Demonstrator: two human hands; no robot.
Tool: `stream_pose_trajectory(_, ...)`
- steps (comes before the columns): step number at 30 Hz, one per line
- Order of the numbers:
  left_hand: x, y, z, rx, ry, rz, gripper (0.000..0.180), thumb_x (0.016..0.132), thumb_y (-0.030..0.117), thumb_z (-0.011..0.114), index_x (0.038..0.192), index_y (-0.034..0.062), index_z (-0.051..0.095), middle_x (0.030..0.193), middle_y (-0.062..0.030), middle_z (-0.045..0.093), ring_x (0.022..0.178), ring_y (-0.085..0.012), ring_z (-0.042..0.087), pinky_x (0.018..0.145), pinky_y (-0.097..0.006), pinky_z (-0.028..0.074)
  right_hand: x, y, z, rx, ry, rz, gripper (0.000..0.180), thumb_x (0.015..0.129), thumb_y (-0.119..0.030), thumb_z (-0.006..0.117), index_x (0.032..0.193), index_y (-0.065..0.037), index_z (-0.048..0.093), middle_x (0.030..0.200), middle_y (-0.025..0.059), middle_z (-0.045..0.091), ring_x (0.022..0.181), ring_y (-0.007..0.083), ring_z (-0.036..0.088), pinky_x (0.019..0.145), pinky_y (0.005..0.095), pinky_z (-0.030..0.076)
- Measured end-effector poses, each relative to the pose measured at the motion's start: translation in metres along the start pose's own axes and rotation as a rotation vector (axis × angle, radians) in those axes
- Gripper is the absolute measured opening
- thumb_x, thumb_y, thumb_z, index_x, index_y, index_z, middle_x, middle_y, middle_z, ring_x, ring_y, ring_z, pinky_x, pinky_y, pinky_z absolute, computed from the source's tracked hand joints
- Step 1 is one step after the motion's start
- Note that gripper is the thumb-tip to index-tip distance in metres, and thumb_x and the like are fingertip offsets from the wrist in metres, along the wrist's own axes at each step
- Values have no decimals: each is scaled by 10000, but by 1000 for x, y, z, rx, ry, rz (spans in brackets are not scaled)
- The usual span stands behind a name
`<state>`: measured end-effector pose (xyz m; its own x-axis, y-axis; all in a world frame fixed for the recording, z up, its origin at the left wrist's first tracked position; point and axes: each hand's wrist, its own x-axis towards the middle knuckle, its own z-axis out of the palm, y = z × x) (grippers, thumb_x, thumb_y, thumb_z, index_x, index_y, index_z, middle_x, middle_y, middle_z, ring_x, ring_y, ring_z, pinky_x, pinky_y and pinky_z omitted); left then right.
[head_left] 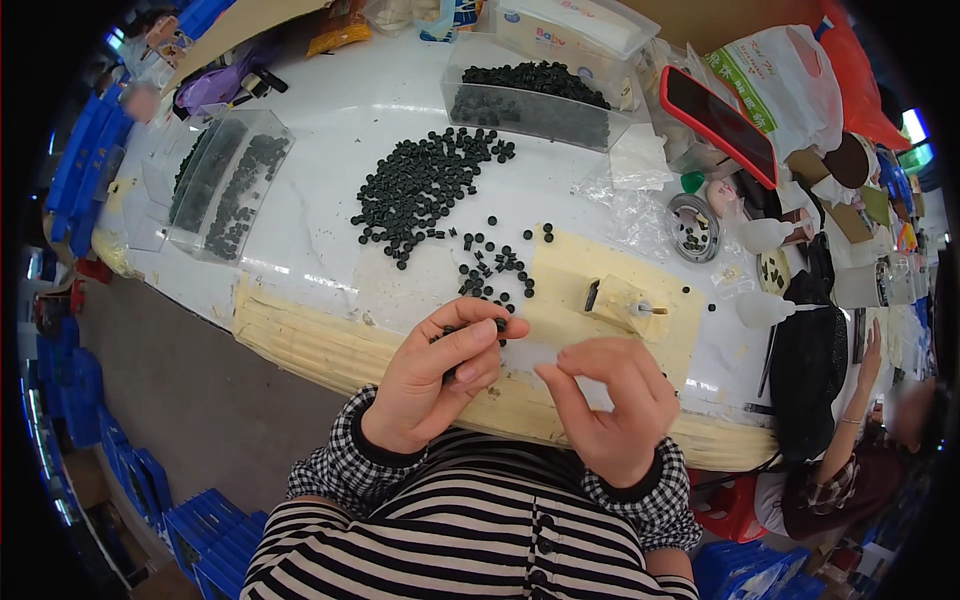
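Observation:
My left hand point(430, 380) is closed around several small black spool-like parts, with one black part point(501, 325) showing at its fingertips. Just to its right is my right hand point(625, 405), fingers curled and thumb and forefinger in a pinch. Whether anything tiny sits in that pinch cannot be made out. Beyond my left fingertips a loose cluster of the same black parts point(490, 268) lies on the table, and a larger heap point(415, 190) spreads farther back. A yellowish block with a metal pin point(630, 308) stands on a cream sheet point(560, 265), beyond my right hand.
Clear plastic boxes of black parts stand at the back point(530, 128) and left point(205, 190). At right are a red-cased phone point(720, 125), a round dish point(693, 228), white squeeze bottles point(765, 308) and a plastic bag point(790, 80). Another person point(840, 450) sits at far right.

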<state>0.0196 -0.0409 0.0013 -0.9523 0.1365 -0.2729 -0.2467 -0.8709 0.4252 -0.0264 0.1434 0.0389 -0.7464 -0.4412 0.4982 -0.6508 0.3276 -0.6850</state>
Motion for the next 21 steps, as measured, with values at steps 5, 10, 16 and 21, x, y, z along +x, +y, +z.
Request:
stream_pose_trajectory(5,3,-1,7,22,12,-46,189,952,62,520,1122,12,586,1032,-116,626,598,-29,396,566,-186,339,-34,-41,-47,75,646,-753,190,932,-218,499,990,-54,577,969,73,580,940,227,578,790,355,478)
stream_pose_trajectory(10,7,-6,15,32,7,-68,194,961,80,517,1128,3,577,988,-104,615,602,-33,393,570,-186,346,-30,-79,-85,-178,941,-1245,315,975,-170,435,1236,-19,526,1263,172,537,1225,317,468,998,417,432)
stream_pose_trajectory(16,15,-17,21,16,-29,-118,188,966,103,517,1134,42,575,964,-77,623,588,-35,379,569,-178,342,-45,-66,-57,389,631,-1178,350,938,-243,543,1221,-39,530,1276,120,521,1198,301,465,974,415,438)
stream_pose_trajectory(21,16,-20,26,-1,-40,-131,222,965,81,516,1170,9,559,979,-93,611,605,-36,389,578,-177,368,-39,-71,-90,-811,1336,-1159,393,882,-69,634,1251,-43,502,1310,139,480,1177,243,489,861,355,504)
